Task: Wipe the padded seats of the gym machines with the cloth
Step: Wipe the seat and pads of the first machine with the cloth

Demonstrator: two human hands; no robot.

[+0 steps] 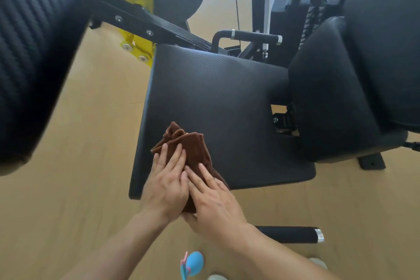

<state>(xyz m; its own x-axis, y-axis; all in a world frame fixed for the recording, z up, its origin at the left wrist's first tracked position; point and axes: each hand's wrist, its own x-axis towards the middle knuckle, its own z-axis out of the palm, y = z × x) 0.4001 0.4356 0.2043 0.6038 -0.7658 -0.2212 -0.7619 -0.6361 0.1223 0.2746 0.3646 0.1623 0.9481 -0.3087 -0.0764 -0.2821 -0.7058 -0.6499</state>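
A black padded seat (218, 98) of a gym machine fills the middle of the view. A crumpled brown cloth (188, 145) lies on the seat's near left corner. My left hand (167, 182) presses flat on the cloth's left side, fingers spread. My right hand (213, 202) lies beside it on the cloth's right side, with the thumb under the cloth's near end. Part of the cloth is hidden beneath both hands. A black back pad (336, 88) rises at the seat's right.
A large black padded roller (34, 52) looms at the left, close to the camera. Black handles stand behind the seat (256, 36) and at the near right (293, 234). Yellow and black frame parts (136, 36) sit at the back left. Beige floor (79, 188) surrounds the machine.
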